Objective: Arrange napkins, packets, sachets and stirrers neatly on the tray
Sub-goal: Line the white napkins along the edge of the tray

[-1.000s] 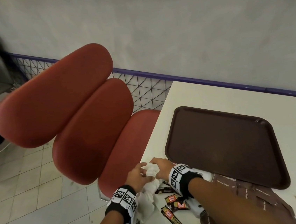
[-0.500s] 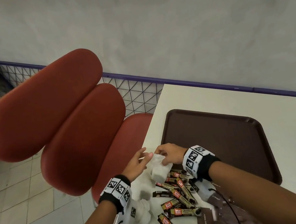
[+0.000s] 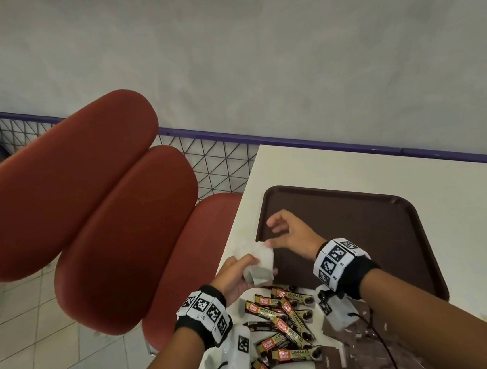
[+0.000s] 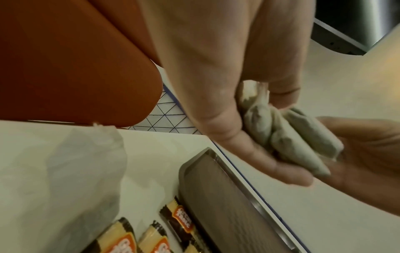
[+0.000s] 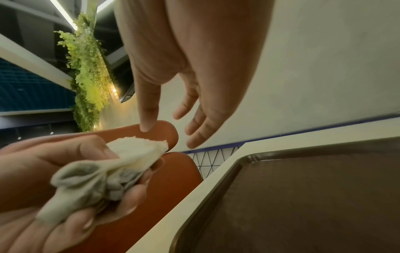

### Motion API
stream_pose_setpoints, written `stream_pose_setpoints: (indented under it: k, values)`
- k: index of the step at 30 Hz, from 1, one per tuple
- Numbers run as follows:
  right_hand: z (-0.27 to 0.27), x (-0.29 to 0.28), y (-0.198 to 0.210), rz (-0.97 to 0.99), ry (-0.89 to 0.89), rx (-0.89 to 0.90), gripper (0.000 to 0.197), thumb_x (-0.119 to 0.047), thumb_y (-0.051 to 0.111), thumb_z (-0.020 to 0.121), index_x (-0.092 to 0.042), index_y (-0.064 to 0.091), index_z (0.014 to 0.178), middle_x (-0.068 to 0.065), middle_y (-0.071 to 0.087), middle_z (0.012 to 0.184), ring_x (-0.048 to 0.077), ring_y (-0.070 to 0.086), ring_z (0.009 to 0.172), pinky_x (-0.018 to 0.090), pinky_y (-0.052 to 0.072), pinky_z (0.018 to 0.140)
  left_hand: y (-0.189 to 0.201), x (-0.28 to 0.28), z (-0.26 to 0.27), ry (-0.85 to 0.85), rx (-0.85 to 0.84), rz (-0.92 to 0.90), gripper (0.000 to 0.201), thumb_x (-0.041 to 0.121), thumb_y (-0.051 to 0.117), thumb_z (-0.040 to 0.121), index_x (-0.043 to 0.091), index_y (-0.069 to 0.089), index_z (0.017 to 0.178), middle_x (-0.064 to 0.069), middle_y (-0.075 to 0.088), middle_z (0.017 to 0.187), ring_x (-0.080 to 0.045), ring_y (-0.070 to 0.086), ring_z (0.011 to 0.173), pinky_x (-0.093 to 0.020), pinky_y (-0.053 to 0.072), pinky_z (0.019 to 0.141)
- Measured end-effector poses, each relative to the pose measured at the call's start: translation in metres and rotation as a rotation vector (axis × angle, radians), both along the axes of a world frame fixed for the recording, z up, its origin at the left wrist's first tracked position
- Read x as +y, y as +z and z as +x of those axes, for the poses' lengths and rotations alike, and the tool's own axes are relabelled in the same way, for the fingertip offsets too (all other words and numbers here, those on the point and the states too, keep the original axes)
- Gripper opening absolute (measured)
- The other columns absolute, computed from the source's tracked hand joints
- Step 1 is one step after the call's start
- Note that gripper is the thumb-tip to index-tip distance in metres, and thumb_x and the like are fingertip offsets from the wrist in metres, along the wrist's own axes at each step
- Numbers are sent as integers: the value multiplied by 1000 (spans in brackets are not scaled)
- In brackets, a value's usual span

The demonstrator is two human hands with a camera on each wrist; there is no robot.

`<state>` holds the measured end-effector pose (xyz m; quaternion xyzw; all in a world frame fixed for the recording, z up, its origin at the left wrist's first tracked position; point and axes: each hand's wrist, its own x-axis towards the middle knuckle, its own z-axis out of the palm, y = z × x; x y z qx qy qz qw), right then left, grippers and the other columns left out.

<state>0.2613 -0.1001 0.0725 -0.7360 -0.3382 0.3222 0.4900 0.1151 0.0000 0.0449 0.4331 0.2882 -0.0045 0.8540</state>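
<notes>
My left hand (image 3: 237, 278) grips a crumpled white napkin (image 3: 263, 268) just above the table, by the near left corner of the brown tray (image 3: 361, 226). In the left wrist view its thumb presses the napkin's (image 4: 292, 137) folds. My right hand (image 3: 289, 233) hovers over that tray corner with its fingers spread and relaxed; its thumb is close beside the napkin's edge. The right wrist view shows the napkin (image 5: 134, 154) bunched in the left hand (image 5: 54, 171) and the right hand (image 5: 194, 111) holding nothing. The tray is bare.
Several gold-and-brown coffee sachets (image 3: 283, 318) lie scattered on the white table (image 3: 309, 165) near my wrists. Brown paper packets (image 3: 358, 349) lie at the bottom right, and another white napkin (image 4: 75, 171) lies at the table's left edge. A red chair (image 3: 104, 214) stands left of the table.
The napkin passed from my right hand to my left hand, which now grips it. The right hand opened and moved up over the tray's corner.
</notes>
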Motion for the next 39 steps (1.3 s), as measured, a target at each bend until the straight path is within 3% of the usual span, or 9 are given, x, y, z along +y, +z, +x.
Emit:
stream_pose_setpoints:
  k: [3,6,9,14,18,25,33,36,39]
  values:
    - [1,-12,0,31,-23,-13,31,-4,71,77,-25,49,82,-8,53,91,12,52,87,24,44,81,-5,4,-2,125,7,45,32,0,52,89,-4,50,122,-30,63,112,-35,68,92,-42,59,74]
    - [-5,-20,-1,-18,84,-8,23,-4,68,80,-22,55,79,-8,58,86,13,55,86,22,43,79,-6,2,-2,219,29,87,37,1,58,87,-5,51,123,-27,61,120,-35,64,99,-38,60,66]
    - [-11,-23,-4,-33,147,57,13,-4,64,83,-14,63,91,-7,62,88,12,57,88,15,44,80,-6,1,0,248,2,75,37,3,60,87,-1,53,123,-24,62,120,-34,65,98,-36,59,65]
    - [-14,-23,-14,-42,191,99,24,-6,58,88,-3,65,111,-1,64,100,3,58,88,9,47,78,-5,0,4,235,-29,67,34,6,61,87,1,55,120,-22,64,116,-31,67,93,-36,59,67]
    - [-11,-24,-21,-2,70,53,24,0,60,86,-6,67,108,0,65,104,9,59,99,8,44,86,-7,1,7,267,-32,64,38,7,62,86,5,54,123,-20,63,120,-36,63,105,-39,60,69]
    - [-12,-26,-35,59,1,99,26,-3,64,83,-28,68,87,-3,69,95,12,63,95,17,47,87,-8,-2,18,270,-22,75,26,6,62,87,7,59,113,-20,65,114,-33,66,97,-37,59,67]
    - [27,-14,-30,106,-339,107,15,7,65,78,-3,69,88,0,65,82,8,60,77,6,48,68,-14,13,31,338,-14,8,37,5,63,85,10,53,120,-19,63,119,-36,62,108,-44,59,72]
    - [65,-1,-36,62,-485,10,24,10,65,75,-14,63,71,4,62,75,16,58,69,14,47,66,-18,25,30,358,-12,-40,30,1,61,85,9,55,113,-20,63,118,-37,61,109,-46,58,76]
    - [100,23,-50,-32,-536,-74,25,11,62,75,-14,60,70,5,60,74,19,56,69,5,46,55,-25,38,26,360,-15,-52,39,-4,58,85,6,52,122,-21,62,121,-37,59,111,-45,59,75]
